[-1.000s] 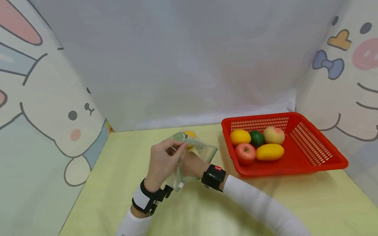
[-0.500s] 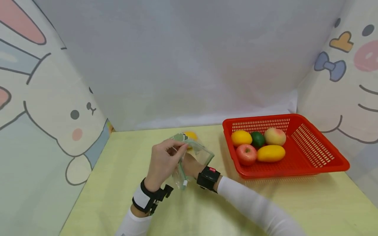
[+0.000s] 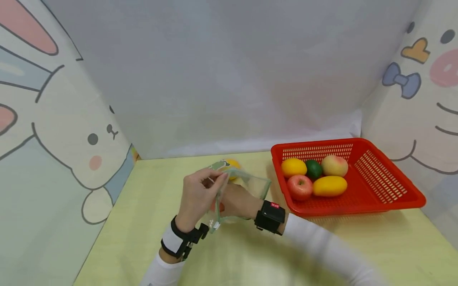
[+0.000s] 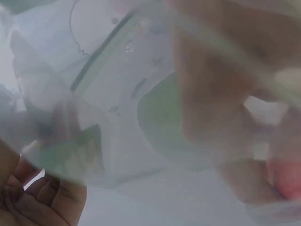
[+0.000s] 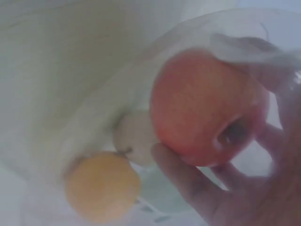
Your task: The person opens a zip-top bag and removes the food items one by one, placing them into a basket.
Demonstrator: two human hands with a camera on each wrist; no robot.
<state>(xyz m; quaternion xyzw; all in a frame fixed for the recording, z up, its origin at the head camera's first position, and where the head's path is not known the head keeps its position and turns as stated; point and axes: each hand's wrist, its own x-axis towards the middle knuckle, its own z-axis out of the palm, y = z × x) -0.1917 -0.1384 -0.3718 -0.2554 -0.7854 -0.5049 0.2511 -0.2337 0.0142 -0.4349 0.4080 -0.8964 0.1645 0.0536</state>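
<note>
A: Head view first. Left hand (image 3: 196, 194) raised over the pale yellow-green table (image 3: 150, 238), fingertips pinching the rim of the clear zip-top plastic bag with the green edge (image 3: 247, 186), mouth held wide.

B: Right hand (image 3: 236, 200) pushed inside that bag up to the black wrist strap, a touch of red showing at its fingers. Small yellow-orange round fruit (image 3: 231, 163) at the bag's far end.

A: Off to the right, a red slotted plastic basket (image 3: 386, 178) on the table, well apart from the bag. Inside: yellow lemon (image 3: 294, 167), dark green lime (image 3: 313, 169), pink-yellow peach (image 3: 334, 165), red apple in the basket (image 3: 300, 186), yellow mango (image 3: 330, 186), all packed close together.

B: Left wrist view now. Mostly bag film (image 4: 117, 117) across the lens, blurred. Curled left fingers (image 4: 47, 202) low in the corner, gripping the plastic.

A: Right hand only a blur through the film there; grip impossible to judge from that angle.

B: Right wrist view clearer. Right-hand fingers (image 5: 188, 183) curled round a red apple in the bag (image 5: 207, 108), inside the bag. Just beyond it a pale round fruit (image 5: 134, 136), and beside that the yellow-orange one (image 5: 101, 186).
</note>
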